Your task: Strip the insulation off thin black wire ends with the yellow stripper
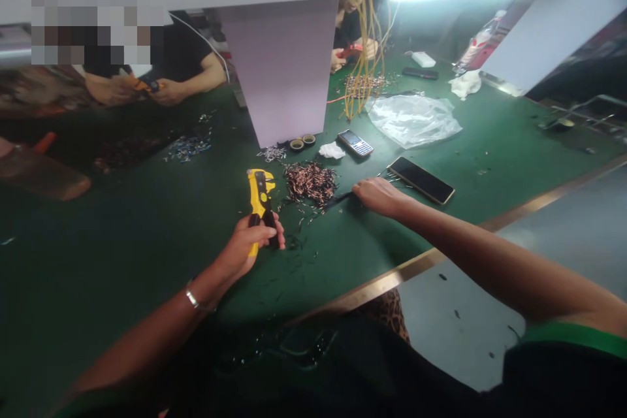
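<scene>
My left hand [252,238] is wrapped round the black handles of a yellow wire stripper [259,192], whose head points away from me over the green table. To its right lies a heap of short copper-coloured and black wire pieces [311,183]. My right hand [375,196] is closed on a bundle of dark wires [340,200], which sticks out leftward towards the heap; thin wire ends also show behind the hand, beside a black smartphone [421,179]. Loose black bits [298,241] are scattered between my two hands.
A keypad phone [355,143], white tissue [332,150] and two small round containers [302,142] lie behind the heap. A pale upright panel [284,72] stands beyond. Yellow wires [360,32] hang near a plastic bag [414,119]. Two people across the table hold tools. The table edge [406,271] runs diagonally.
</scene>
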### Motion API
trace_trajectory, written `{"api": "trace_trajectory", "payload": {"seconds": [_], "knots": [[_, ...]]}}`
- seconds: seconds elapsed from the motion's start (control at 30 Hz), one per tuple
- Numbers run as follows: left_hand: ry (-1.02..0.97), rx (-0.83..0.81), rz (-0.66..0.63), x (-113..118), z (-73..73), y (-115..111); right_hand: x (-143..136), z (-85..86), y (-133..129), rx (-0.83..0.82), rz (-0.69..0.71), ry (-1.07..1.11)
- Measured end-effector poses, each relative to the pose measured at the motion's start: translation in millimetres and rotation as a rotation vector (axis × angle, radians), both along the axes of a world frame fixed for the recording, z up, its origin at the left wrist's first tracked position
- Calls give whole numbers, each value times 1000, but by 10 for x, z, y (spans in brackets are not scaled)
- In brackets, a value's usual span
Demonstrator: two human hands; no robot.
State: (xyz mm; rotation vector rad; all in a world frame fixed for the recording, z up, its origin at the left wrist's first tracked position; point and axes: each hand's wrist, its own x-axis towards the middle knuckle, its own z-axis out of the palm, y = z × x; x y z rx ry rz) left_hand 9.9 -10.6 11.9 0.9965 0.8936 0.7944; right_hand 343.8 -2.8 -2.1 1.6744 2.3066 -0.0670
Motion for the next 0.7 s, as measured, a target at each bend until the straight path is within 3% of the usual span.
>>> {"api": "trace_trajectory", "payload": {"seconds": [0.23, 0.37, 0.47, 0.7], "knots": [[-61, -11, -89, -49, 17, 33, 13, 46, -72, 34, -34, 57], [-100, -17, -146, -58, 57, 40, -56, 86, -123, 155, -8, 417], [-107, -29, -173, -49, 78, 37, -237, 64, -134, 191, 35, 546], [-135, -29, -124, -78, 125, 104, -811, -1, -51, 181, 99, 462]]}}
